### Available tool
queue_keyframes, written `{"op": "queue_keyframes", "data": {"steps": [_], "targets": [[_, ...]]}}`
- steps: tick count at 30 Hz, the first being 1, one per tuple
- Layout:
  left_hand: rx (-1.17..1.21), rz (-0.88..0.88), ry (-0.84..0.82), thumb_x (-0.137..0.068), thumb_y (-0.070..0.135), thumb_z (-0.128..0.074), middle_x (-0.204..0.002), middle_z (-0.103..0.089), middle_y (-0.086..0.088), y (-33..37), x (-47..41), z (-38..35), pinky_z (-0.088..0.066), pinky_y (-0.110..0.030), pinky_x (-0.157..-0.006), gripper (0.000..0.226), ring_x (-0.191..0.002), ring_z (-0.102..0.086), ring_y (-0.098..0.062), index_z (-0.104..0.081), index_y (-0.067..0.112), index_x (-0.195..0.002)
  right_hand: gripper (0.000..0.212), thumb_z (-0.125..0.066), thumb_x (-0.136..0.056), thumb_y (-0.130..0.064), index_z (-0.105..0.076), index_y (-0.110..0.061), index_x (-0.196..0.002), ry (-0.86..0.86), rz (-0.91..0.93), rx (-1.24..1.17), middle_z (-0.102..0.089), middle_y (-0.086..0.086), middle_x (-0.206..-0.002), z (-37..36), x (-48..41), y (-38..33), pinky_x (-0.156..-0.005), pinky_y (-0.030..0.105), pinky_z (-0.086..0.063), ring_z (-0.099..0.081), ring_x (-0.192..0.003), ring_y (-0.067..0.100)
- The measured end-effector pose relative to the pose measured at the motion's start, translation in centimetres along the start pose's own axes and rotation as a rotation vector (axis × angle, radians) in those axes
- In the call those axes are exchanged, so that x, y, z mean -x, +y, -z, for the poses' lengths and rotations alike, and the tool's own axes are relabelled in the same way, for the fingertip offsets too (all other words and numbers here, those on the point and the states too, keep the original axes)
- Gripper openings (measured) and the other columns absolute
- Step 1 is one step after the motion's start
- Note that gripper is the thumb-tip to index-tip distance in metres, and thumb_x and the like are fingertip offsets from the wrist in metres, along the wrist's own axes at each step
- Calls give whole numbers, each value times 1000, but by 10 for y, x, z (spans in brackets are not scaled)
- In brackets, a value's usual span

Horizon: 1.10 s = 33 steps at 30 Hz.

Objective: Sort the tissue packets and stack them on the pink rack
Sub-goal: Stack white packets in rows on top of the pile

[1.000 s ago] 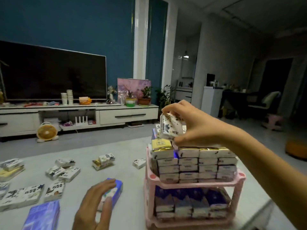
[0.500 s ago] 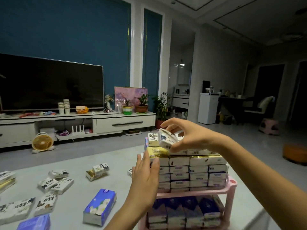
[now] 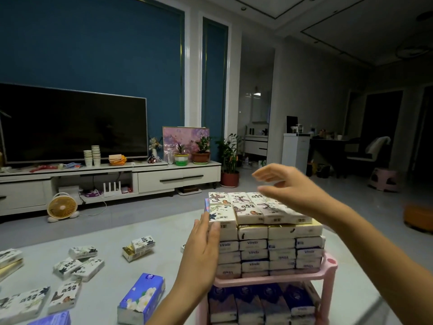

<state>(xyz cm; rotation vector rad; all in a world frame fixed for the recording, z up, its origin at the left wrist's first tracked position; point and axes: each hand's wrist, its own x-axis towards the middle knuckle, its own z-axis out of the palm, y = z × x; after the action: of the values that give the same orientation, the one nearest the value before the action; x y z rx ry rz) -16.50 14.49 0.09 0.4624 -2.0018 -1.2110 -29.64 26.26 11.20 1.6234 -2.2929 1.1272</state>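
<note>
- pink rack (image 3: pixel 329 266): at 5 o'clock in the view, standing on the grey surface (image 3: pixel 112 233); two shelves visible.
- tissue packets (image 3: pixel 269 252) on the upper shelf: stacked in neat rows, several layers deep; white packets marked "vinda" low down, a gold-edged layer above them.
- top layer: patterned white packets (image 3: pixel 246 208), laid flat, side by side.
- lower shelf: dark blue packets (image 3: pixel 257 303), upright and packed together.
- left hand (image 3: pixel 201 252): flat, fingers straight and together, nothing held; fingertips against the 9 o'clock face of the stack's upper layers.
- right hand (image 3: pixel 288 187): fingers extended and relaxed, nothing held, motion-blurred; hovers over the top layer toward its 1 o'clock corner; contact with the packets cannot be told.
- loose items on the grey surface, 7 to 10 o'clock of the rack:
- blue floral packet (image 3: pixel 143 299), nearest, just beside the left forearm.
- cluster of small printed packets (image 3: pixel 78 266), farther out toward 9 o'clock.
- white packet leaning on a gold one (image 3: pixel 139 247), toward 10 o'clock.
- background at 10 o'clock: dark television (image 3: pixel 70 123) above a white cabinet (image 3: pixel 175 178); yellow fan (image 3: pixel 62 207) on the floor below.
</note>
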Motion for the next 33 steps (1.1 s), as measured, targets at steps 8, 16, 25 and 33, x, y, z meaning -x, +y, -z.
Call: {"op": "queue_keyframes", "data": {"steps": [8,16,25,33], "targets": [[43,-36,111,-95,33,-43,-113,-59,19,7,-10,-8,-51,-28,-87,32,-102,-56,-4,-48,31,-126,19,-54,-89,-3,-63,-19,-94,288,-221,-252,-64,-4,-98,20,19,55,-73,16,-41,-57,-91,3],[272,194,11,-96,48,-18,-151,-28,0,36,-39,6,-24,-26,-103,57,-119,-33,-3,-23,20,-146,60,-36,-95,-49,-32,-11,-142,103,-588,-518,-37,6,-146,2,4,93,-101,31,-36,-46,-123,19],[386,325,-185,-92,61,-17,-111,-63,-3,26,-65,-5,-40,-37,-102,54,-98,-60,-22,-59,29,-103,56,-25,-87,-69,-58,-28,-108,-157,-633,-586,-73,2,-102,-3,2,99,-74,29,-52,-69,-91,21],[370,270,-221,-92,62,-15,-95,-68,1,18,-67,-7,-45,-37,-97,59,-96,-62,-20,-61,25,-98,68,-26,-87,-69,-42,-25,-136,-170,-656,-547,-50,4,-138,-1,3,95,-93,33,-47,-56,-118,23]]}}
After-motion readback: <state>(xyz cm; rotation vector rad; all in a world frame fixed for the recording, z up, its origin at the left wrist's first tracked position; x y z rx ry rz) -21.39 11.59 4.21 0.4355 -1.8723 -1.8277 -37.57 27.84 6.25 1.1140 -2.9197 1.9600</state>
